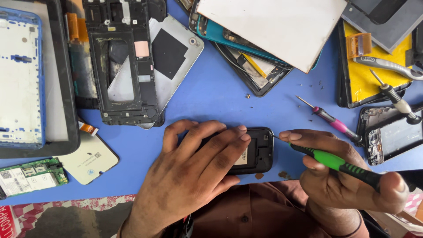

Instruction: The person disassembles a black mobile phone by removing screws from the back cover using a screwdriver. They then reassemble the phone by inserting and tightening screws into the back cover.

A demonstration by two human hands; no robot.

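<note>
Small black phone (pixel 257 152), back cover off, lying flat on the blue table (pixel 220 94) near its front edge, directly before the person. Its long axis runs left to right across the view; the uncovered end points right, while the left part is hidden under the palm. A pale label shows in the opened back.

Left hand (pixel 194 169): laid flat over the phone, fingers spread and pressing it down, fingertips reaching toward its upper edge. It pins the phone rather than closing around it.

Right hand (pixel 343 174): closed narrowly around a green-and-black screwdriver (pixel 339 164), index finger stretched along the shaft. The tool slants from lower right up to the left, its thin tip meeting the phone's upper right corner.

Surroundings: a pink-handled screwdriver (pixel 332 121) lies just above the right hand; a grey-handled screwdriver (pixel 396 99) rests farther right, across a yellow-backed panel (pixel 365 81). A black phone frame (pixel 123 61) lies upper left, a white sheet (pixel 273 26) at top centre, a green circuit board (pixel 33 176) at far left. Tiny screws (pixel 248 95) are scattered on the table above the phone.
</note>
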